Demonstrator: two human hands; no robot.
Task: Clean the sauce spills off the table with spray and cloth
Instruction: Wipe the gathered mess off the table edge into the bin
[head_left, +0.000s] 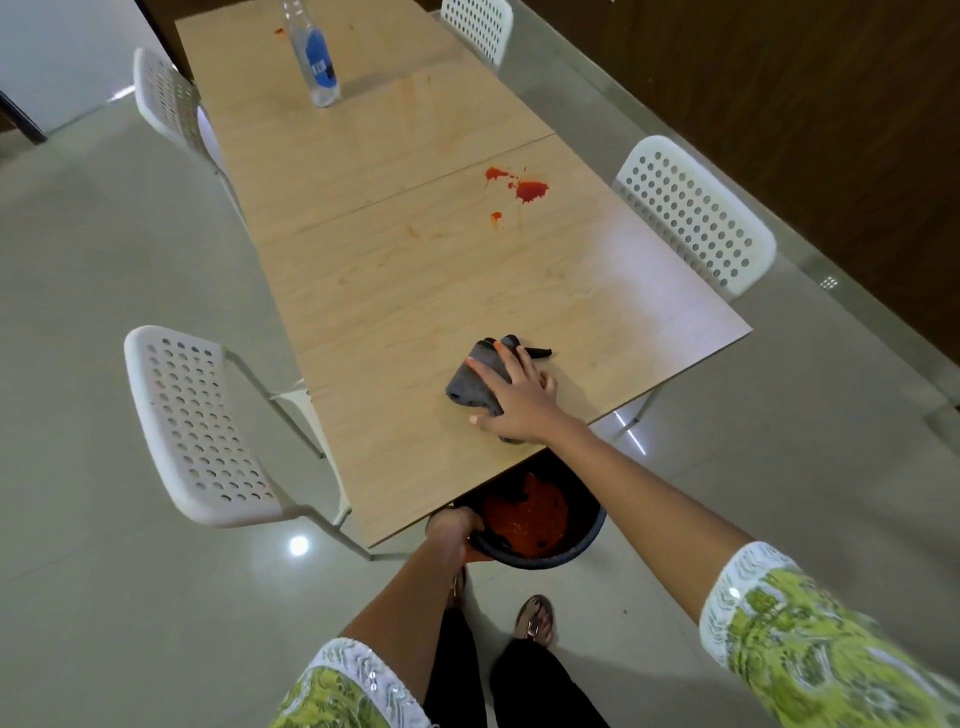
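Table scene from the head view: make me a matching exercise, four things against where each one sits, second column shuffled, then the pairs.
Things:
1. grey cloth
2. spray bottle
3. big red sauce spill
4. black bin

Places:
A. standing upright at the far end of the table
B. under the table's near edge, rim held by the left hand
C. near the table's near edge, pressed flat under the right hand
D. mid-table, toward the right side, just past the seam

Pairs: 1-C, 2-A, 3-D, 4-B
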